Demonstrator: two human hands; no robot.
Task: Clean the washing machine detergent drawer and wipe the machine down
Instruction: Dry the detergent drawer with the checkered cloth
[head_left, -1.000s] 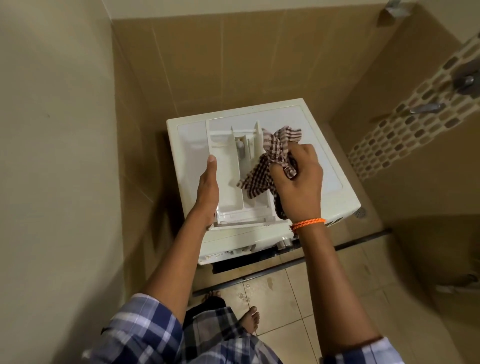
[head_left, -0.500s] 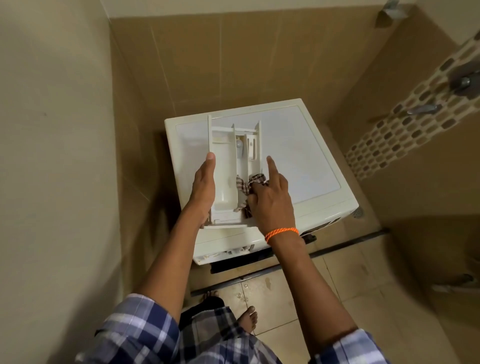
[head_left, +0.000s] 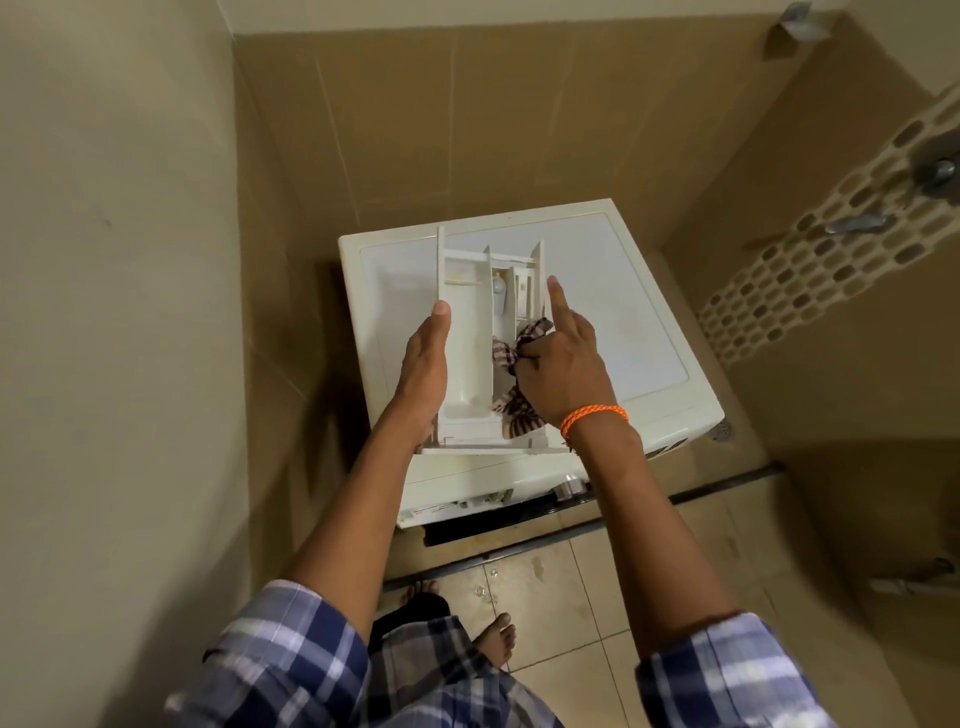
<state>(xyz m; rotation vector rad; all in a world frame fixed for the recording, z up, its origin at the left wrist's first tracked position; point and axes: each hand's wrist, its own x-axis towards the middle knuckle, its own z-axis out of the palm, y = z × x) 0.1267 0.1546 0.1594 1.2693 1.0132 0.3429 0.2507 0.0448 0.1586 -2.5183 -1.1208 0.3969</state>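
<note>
My left hand steadies the drawer, long axis running near to far; my right hand presses the bunched cloth into its right compartment.

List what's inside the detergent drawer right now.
The detergent drawer holds a checked cloth in its right compartment, pressed in by the right hand. The left compartment shows bare plastic. Whatever lies under cloth and hand is hidden.
</note>
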